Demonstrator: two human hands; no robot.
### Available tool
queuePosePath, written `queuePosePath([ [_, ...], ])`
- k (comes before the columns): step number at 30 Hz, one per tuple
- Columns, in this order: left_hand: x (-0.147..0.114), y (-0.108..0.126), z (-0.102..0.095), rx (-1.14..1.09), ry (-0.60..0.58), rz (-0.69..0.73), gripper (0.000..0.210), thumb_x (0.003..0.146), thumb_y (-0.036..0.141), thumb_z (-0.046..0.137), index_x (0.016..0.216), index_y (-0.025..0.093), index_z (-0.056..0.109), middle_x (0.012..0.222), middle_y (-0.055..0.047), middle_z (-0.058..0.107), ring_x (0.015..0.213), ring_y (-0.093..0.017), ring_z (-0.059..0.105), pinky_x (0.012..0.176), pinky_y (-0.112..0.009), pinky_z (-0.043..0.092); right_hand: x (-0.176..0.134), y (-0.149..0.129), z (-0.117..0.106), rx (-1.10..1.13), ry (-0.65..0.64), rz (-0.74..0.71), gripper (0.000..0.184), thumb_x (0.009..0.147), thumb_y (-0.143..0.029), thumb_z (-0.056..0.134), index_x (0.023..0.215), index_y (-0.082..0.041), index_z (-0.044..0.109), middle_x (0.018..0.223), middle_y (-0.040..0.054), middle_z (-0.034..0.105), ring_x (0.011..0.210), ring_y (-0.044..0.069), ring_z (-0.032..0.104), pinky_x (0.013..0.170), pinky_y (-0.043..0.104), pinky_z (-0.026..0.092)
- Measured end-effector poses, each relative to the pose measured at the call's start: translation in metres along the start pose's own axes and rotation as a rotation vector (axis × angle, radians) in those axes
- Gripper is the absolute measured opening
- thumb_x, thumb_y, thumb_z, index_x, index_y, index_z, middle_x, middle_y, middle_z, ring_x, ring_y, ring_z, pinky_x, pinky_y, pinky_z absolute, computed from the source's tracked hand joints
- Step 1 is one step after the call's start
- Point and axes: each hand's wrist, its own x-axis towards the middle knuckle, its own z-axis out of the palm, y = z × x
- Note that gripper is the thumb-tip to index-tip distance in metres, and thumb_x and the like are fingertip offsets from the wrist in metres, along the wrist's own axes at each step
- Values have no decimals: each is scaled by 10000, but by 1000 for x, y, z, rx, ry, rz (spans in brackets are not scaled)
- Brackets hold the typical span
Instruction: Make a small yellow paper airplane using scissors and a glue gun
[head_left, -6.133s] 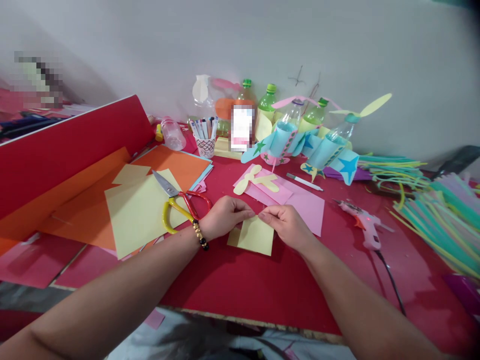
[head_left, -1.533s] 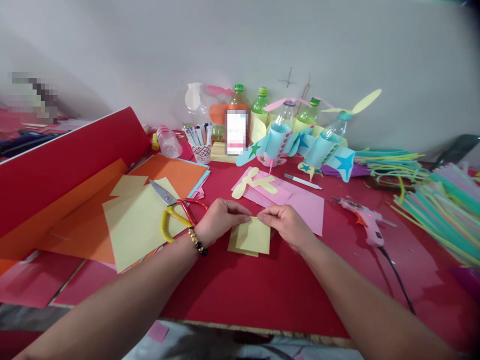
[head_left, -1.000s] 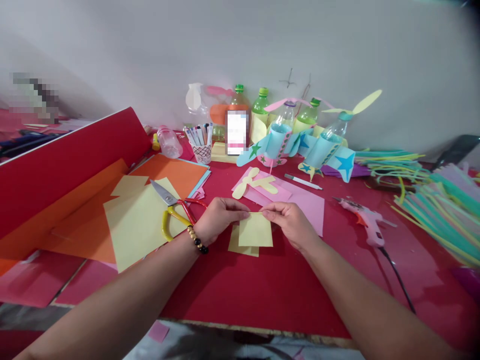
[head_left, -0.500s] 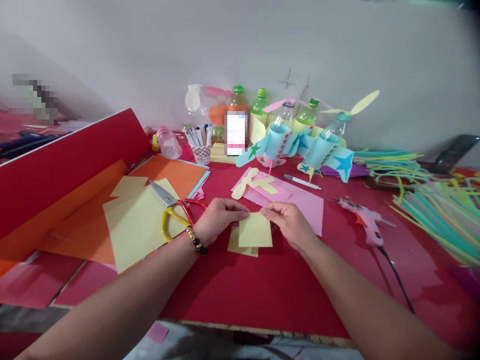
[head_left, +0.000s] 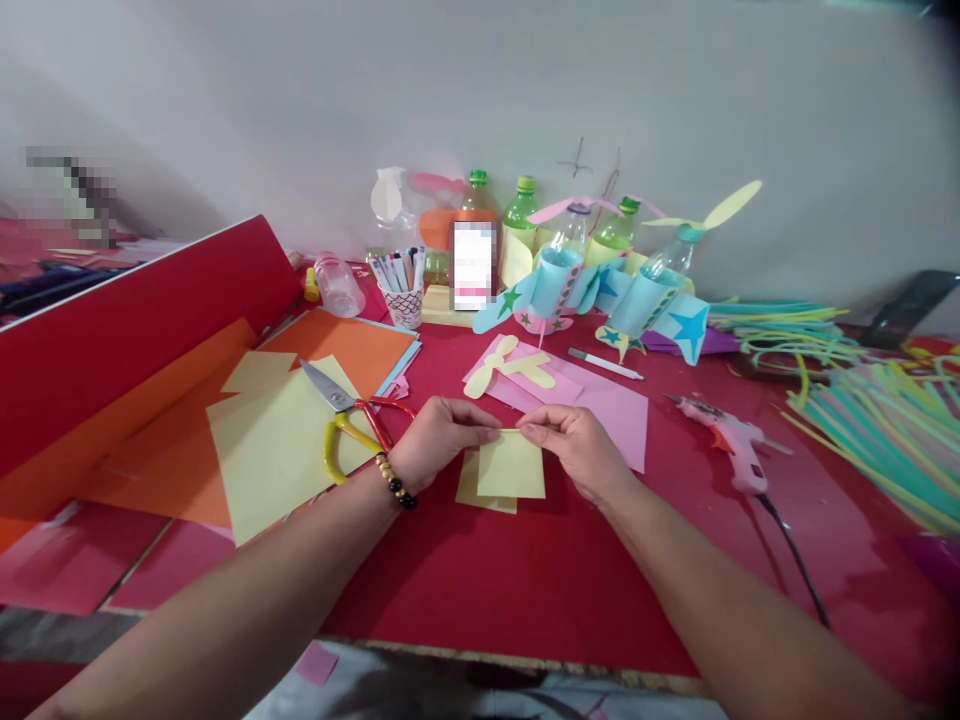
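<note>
A small pale yellow piece of paper [head_left: 512, 468] hangs between my hands, its top edge pinched at both corners. My left hand [head_left: 448, 437] grips the left corner between thumb and fingers, and my right hand [head_left: 574, 447] grips the right corner the same way. Below and partly behind it, a second yellow paper piece [head_left: 486, 502] lies on the red table. Scissors [head_left: 346, 410] with red and yellow handles rest on a larger yellow sheet [head_left: 255, 460], close to my left wrist. Yellow propeller-shaped cutouts [head_left: 491, 368] lie on pink paper [head_left: 619, 420] beyond my hands.
A pink glue gun [head_left: 739, 450] with a cord lies at right, near bundled green and yellow strips [head_left: 877, 430]. Bottle airplanes [head_left: 559, 285], a phone [head_left: 473, 265] and a cup of pens [head_left: 401, 300] stand along the wall. Orange sheets [head_left: 352, 345] and a red board [head_left: 150, 330] are at left.
My hands stay nearly in place, both still pinching the yellow paper's top edge. The paper has dipped very slightly; the other things have not moved.
</note>
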Motion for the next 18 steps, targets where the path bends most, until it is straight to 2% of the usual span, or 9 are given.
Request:
queuePosePath([
  [6, 1, -1, -2, 53, 14, 7, 206, 590, 242, 797, 747, 129, 726, 723, -34, 712, 652, -124, 608, 651, -225, 475, 0, -2, 0, -15, 1, -10, 90, 737, -263, 693, 791, -194, 714, 724, -1, 685, 662, 126, 587, 663, 265, 464],
  [12, 1, -4, -2, 132, -46, 24, 318, 650, 359, 760, 878, 138, 740, 849, -72, 730, 725, -171, 631, 687, -262, 489, -1, -3, -1, -46, -8, -22, 105, 745, -269, 686, 809, -191, 712, 739, 9, 700, 676, 131, 604, 673, 268, 474],
  [18, 1, -5, -3, 208, -71, 45, 329, 714, 424, 697, 856, 130, 740, 760, -65, 716, 629, -156, 598, 594, -248, 463, -1, -2, -2, -103, -29, 9, 168, 748, -322, 686, 856, -196, 712, 750, 24, 707, 699, 161, 628, 699, 304, 490],
])
